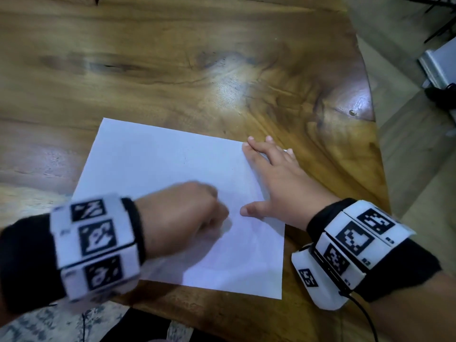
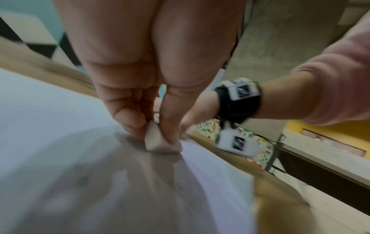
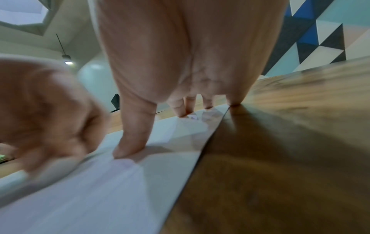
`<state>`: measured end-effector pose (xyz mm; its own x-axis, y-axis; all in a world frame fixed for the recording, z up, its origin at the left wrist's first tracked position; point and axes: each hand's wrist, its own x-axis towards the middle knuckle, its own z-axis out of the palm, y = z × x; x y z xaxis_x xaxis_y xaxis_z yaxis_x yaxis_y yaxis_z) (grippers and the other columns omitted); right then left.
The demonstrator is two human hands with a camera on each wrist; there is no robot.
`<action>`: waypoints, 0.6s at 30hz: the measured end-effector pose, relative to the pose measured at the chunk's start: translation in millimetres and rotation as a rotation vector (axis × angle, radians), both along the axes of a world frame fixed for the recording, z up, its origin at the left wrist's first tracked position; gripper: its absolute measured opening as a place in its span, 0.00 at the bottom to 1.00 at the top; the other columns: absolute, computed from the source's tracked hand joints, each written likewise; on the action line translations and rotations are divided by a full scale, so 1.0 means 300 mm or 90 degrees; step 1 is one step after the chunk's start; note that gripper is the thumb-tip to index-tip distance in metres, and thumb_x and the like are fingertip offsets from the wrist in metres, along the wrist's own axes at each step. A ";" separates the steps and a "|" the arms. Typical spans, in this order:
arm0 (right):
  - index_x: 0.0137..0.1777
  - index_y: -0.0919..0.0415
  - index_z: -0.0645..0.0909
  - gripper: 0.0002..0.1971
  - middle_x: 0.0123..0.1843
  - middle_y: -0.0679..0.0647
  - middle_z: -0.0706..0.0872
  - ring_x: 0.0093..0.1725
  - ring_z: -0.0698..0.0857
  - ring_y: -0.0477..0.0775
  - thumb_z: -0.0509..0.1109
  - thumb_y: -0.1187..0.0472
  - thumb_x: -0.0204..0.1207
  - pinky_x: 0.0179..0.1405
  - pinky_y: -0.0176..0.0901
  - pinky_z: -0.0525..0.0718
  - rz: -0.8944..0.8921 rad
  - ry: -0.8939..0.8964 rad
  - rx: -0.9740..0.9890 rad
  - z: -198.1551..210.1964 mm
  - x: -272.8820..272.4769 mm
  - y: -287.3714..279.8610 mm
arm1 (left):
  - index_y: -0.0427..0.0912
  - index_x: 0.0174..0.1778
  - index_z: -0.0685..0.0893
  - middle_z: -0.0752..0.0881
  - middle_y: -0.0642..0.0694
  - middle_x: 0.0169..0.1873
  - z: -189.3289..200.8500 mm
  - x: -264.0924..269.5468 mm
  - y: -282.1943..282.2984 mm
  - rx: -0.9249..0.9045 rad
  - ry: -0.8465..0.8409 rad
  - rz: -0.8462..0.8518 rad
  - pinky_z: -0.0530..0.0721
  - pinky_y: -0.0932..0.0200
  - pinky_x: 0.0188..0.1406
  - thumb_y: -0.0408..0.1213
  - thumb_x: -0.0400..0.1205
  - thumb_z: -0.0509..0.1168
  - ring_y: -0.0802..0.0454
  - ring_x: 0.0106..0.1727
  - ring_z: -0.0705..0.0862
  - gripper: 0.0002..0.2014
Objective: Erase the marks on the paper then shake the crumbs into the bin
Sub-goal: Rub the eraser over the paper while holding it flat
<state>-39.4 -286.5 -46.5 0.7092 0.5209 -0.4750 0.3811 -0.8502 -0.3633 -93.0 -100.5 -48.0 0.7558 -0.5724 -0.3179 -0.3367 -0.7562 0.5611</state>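
A white sheet of paper (image 1: pixel 158 174) lies flat on the wooden table (image 1: pixel 197 65). My left hand (image 1: pixel 187 213) is curled over the middle of the sheet and looks motion-blurred. In the left wrist view it pinches a small pale eraser (image 2: pixel 160 142) between thumb and fingers, with the eraser pressed onto the paper (image 2: pixel 50 110). My right hand (image 1: pixel 276 178) lies flat with fingers spread on the sheet's right edge. In the right wrist view its thumb (image 3: pixel 132 139) presses the paper (image 3: pixel 100 190). Faint grey marks show near the sheet's centre. No bin is in view.
The table's curved right edge (image 1: pixel 375 144) drops to a pale floor. Dark tripod legs (image 1: pixel 441 25) and a white object (image 1: pixel 439 67) stand on the floor at the far right. A patterned rug (image 1: pixel 37 324) lies below the near edge.
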 end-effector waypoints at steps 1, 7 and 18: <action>0.82 0.50 0.38 0.55 0.83 0.38 0.37 0.81 0.30 0.45 0.74 0.42 0.67 0.79 0.48 0.30 -0.002 0.002 0.002 0.001 -0.001 0.000 | 0.48 0.41 0.79 0.80 0.55 0.33 -0.012 -0.027 0.018 -0.012 0.019 -0.006 0.83 0.53 0.44 0.39 0.74 0.62 0.44 0.43 0.84 0.02; 0.82 0.50 0.37 0.55 0.83 0.38 0.36 0.81 0.30 0.45 0.74 0.42 0.66 0.77 0.47 0.30 -0.003 -0.002 0.003 0.000 -0.001 0.003 | 0.43 0.37 0.85 0.79 0.47 0.31 0.016 0.155 -0.025 -0.019 -0.130 0.072 0.66 0.60 0.35 0.42 0.73 0.64 0.45 0.36 0.78 0.07; 0.82 0.49 0.38 0.55 0.83 0.38 0.38 0.81 0.31 0.45 0.75 0.43 0.66 0.78 0.47 0.30 -0.006 -0.001 0.005 0.001 -0.004 0.004 | 0.47 0.37 0.83 0.81 0.50 0.36 -0.006 0.052 -0.005 -0.005 -0.047 0.002 0.76 0.59 0.39 0.39 0.72 0.61 0.47 0.40 0.82 0.06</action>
<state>-40.5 -285.3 -46.2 0.7153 0.5181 -0.4690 0.3739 -0.8507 -0.3696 -77.5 -101.9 -49.8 0.7791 -0.5719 -0.2568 -0.3744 -0.7529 0.5412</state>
